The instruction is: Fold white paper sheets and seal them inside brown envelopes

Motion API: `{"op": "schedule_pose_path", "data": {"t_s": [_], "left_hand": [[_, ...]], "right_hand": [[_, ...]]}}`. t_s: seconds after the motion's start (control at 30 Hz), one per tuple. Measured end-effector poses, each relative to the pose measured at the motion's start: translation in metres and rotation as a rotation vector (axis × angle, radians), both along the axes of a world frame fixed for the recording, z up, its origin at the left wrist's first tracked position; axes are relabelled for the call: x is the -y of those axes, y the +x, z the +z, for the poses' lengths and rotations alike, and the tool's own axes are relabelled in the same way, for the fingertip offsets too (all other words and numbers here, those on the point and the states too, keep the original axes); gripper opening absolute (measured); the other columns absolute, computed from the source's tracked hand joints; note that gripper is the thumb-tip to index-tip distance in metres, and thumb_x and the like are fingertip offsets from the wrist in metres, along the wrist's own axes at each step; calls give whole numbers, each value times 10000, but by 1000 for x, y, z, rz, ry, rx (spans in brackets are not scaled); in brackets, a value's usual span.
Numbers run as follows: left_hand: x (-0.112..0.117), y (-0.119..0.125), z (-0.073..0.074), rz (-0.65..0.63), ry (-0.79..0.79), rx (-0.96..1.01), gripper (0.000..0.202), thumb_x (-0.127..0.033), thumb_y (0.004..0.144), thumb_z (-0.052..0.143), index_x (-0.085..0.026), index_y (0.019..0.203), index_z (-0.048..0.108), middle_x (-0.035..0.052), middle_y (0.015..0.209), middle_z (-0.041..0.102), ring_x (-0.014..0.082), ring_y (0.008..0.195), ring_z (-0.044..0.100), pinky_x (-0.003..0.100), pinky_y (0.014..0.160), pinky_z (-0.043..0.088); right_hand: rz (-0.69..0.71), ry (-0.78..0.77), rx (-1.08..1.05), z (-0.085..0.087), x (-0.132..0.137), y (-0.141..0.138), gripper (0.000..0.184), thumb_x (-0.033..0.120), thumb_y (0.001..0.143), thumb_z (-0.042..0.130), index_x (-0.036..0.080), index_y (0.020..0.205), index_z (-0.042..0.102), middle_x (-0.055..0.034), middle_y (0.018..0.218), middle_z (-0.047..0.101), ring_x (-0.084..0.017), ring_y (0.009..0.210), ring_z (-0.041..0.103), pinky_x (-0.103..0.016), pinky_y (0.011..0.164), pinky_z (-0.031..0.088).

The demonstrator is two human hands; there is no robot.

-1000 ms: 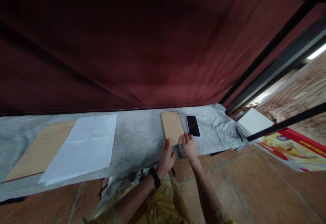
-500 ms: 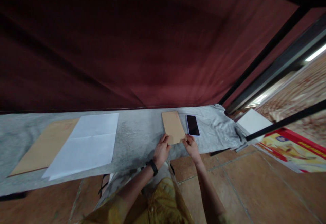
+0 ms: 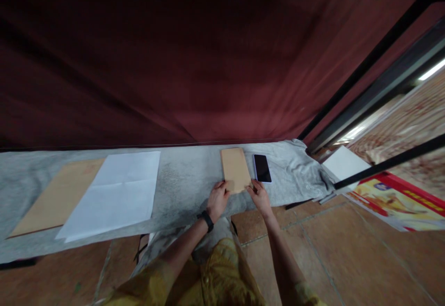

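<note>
A small brown envelope [image 3: 236,168] lies on the grey cloth in front of me, its long side pointing away. My left hand [image 3: 218,200] pinches its near left corner between thumb and fingers, a dark band around that wrist. At the near right corner, my right hand [image 3: 259,198] is closed on the envelope's edge in the same way. Just right of the envelope, close to my right fingers, rests a phone [image 3: 262,168] with a dark screen and pale edge. Whether anything is inside the envelope cannot be seen.
White paper sheets [image 3: 118,190] with a crease overlap a larger brown envelope [image 3: 59,199] on the left. The grey cloth [image 3: 187,171] covers a narrow surface before a dark red curtain [image 3: 208,65]. Black bars [image 3: 365,69] and a colourful box [image 3: 399,199] stand at right.
The view has shifted slightly, so everything sits a little higher in the picture. Both hands stay at the envelope's near corners; the right fingers have moved slightly inward along its edge.
</note>
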State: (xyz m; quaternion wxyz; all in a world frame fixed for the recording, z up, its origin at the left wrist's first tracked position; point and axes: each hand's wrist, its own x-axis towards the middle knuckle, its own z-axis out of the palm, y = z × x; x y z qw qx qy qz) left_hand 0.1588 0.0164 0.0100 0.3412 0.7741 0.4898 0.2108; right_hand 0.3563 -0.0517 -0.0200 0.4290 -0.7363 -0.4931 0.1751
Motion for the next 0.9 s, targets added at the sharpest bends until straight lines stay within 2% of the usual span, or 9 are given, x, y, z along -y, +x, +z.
{"op": "schedule_pose_path", "data": {"t_s": [0.2, 0.5, 0.9], "left_hand": [[0, -1, 4, -11, 7, -37, 406, -68, 868, 604, -203, 1246, 664, 116, 1243, 677, 224, 1184, 615, 344, 1062, 445], [2, -2, 6, -54, 37, -125, 408, -112, 903, 593, -200, 1298, 646, 112, 1235, 672, 221, 1181, 609, 306, 1046, 447], [8, -4, 10, -122, 119, -281, 356, -130, 949, 548, -209, 1287, 626, 79, 1224, 659, 195, 1158, 604, 284, 981, 477]], "right_hand": [[29, 7, -42, -3, 4, 4, 484, 401, 836, 610, 132, 1230, 693, -168, 1245, 642, -189, 808, 664, -374, 854, 570], [8, -5, -8, 0, 2, 2, 455, 392, 844, 594, 136, 1202, 712, -158, 1180, 674, -192, 807, 645, -365, 851, 561], [26, 100, 25, -5, 7, 0, 420, 448, 904, 567, 166, 1174, 720, -149, 1165, 677, -197, 800, 644, -373, 845, 564]]}}
